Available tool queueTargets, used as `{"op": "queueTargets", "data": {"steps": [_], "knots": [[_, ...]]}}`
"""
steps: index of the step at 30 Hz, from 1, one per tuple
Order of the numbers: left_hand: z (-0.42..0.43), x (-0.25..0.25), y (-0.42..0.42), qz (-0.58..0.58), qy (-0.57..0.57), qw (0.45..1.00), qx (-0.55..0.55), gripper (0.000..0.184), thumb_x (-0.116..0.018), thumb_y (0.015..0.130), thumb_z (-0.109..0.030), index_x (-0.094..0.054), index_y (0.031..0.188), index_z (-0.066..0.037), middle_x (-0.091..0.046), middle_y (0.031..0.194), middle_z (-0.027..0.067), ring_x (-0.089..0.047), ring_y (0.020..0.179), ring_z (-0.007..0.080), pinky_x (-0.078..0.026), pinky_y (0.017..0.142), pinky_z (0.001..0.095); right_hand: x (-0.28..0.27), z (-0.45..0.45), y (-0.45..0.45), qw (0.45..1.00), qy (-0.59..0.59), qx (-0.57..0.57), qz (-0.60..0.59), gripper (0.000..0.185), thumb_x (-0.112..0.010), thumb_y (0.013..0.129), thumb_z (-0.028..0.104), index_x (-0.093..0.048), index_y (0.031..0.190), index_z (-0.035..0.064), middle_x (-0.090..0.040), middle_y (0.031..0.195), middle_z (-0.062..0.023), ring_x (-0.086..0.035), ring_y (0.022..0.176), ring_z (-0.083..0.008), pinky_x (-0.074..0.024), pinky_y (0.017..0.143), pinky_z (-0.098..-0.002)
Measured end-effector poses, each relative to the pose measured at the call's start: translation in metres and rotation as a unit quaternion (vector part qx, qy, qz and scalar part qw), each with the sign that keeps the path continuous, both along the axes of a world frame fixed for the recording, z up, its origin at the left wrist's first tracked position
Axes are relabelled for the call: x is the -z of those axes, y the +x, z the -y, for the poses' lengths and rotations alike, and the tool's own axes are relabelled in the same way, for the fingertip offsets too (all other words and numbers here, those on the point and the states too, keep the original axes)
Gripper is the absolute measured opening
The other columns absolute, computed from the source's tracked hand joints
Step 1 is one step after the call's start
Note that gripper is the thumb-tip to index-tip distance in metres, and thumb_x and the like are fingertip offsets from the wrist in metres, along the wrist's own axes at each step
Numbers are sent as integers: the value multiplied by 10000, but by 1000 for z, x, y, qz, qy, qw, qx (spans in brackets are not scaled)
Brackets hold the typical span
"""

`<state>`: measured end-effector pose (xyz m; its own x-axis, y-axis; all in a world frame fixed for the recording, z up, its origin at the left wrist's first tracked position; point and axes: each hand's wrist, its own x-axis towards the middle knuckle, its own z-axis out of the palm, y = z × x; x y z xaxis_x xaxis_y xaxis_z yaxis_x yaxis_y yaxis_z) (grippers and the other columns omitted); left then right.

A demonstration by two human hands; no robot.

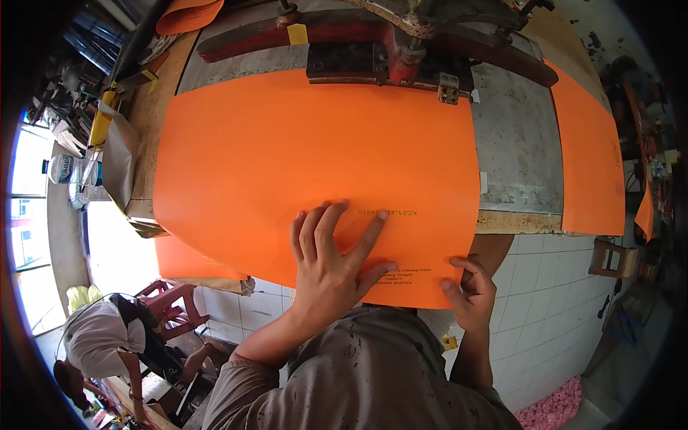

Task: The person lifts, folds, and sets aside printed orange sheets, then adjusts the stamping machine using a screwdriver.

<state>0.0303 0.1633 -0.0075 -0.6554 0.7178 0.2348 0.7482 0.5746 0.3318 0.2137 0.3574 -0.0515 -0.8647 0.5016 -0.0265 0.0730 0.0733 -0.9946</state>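
Note:
A large orange sheet [287, 143] with small dark and gold print lies over the grey metal bed of a press, its front edge hanging toward my body. My left hand [328, 251] rests on the sheet with its fingers spread, the index fingertip on the gold line of text. At the sheet's lower right corner, my right hand [471, 292] pinches the edge between thumb and fingers. The sheet's far edge reaches the dark block [344, 64] under the red press arm [473, 46].
More orange sheets lie at the right [591, 158] and lower left [193, 258]. A plastic bottle [68, 170] is at the far left. Another person [107, 337] bends near a red stool [168, 308] at lower left. A wooden stool [614, 259] stands at the right.

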Motion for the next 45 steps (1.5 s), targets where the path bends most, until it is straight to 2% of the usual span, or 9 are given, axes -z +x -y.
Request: {"op": "queueTargets", "data": {"steps": [8,21,25,28,31,36,39,41,45], "knots": [[-8,-1,4,14,6,1000,-7,651,-793,780,-508,-641,1350,-233,-352,1348,218,-322,1295,436,-216,1149,615,0,-1,2,1000,-25,-5,6,339,-689,883,-53,-589,1207,-55,-566,1139,-123,-600,1075,-198,-488,934,-324],[31,-3,-37,15,123,992,-28,441,-811,795,-229,-709,1198,-79,-499,1394,202,-499,1248,400,-434,1021,508,-5,1,-4,995,-91,39,-20,568,-719,850,-44,-479,1365,-59,-578,1256,-158,-609,1160,-207,-481,991,-316],[92,6,-61,-111,128,950,-260,443,-724,867,-138,-641,1296,-59,-498,1435,181,-447,1355,357,-393,1090,496,-7,-6,-4,990,-140,11,-34,610,-672,845,-106,-443,1409,-71,-497,1386,-174,-598,1225,-220,-488,1014,-316],[170,47,-61,-207,168,885,-381,447,-653,988,-240,-544,1378,-49,-566,1364,163,-537,1249,301,-461,964,438,-16,-13,2,986,-163,-26,-15,652,-665,837,-100,-419,1440,-74,-421,1473,-174,-557,1293,-231,-482,1028,-318],[216,67,-54,0,228,868,-442,565,-617,1011,-319,-439,1472,-45,-525,1420,172,-494,1323,280,-428,1051,433,-22,-13,14,980,-194,-50,2,685,-679,818,-85,-415,1450,-77,-420,1493,-164,-526,1330,-234,-474,1041,-330],[247,69,-67,339,448,790,-247,631,-500,1062,-405,-332,1539,-29,-533,1436,182,-454,1389,244,-340,1157,394,-13,-29,41,977,-111,-184,-8,798,-777,826,100,-366,1491,-61,-513,1419,-136,-536,1304,-216,-442,1048,-333],[287,93,-87,421,477,741,-216,536,-573,1041,-310,-434,1448,11,-598,1333,143,-554,1267,211,-421,1082,364,18,-53,44,966,-147,-200,-72,894,-806,845,262,-314,1524,-46,-581,1347,-127,-560,1259,-203,-429,1034,-317],[298,88,-79,457,481,712,-228,406,-642,998,-197,-543,1329,16,-633,1262,103,-609,1167,178,-467,1016,341,15,-33,32,938,-312,-19,-150,939,-808,851,361,-300,1531,-40,-618,1299,-117,-579,1222,-194,-431,1021,-308],[311,64,-86,443,470,756,-108,388,-694,925,-103,-593,1280,18,-670,1213,79,-642,1131,186,-485,1000,361,-23,-35,8,978,-172,-16,-120,781,-786,878,263,-383,1477,-34,-657,1192,-81,-612,1131,-163,-448,1004,-299]]}}
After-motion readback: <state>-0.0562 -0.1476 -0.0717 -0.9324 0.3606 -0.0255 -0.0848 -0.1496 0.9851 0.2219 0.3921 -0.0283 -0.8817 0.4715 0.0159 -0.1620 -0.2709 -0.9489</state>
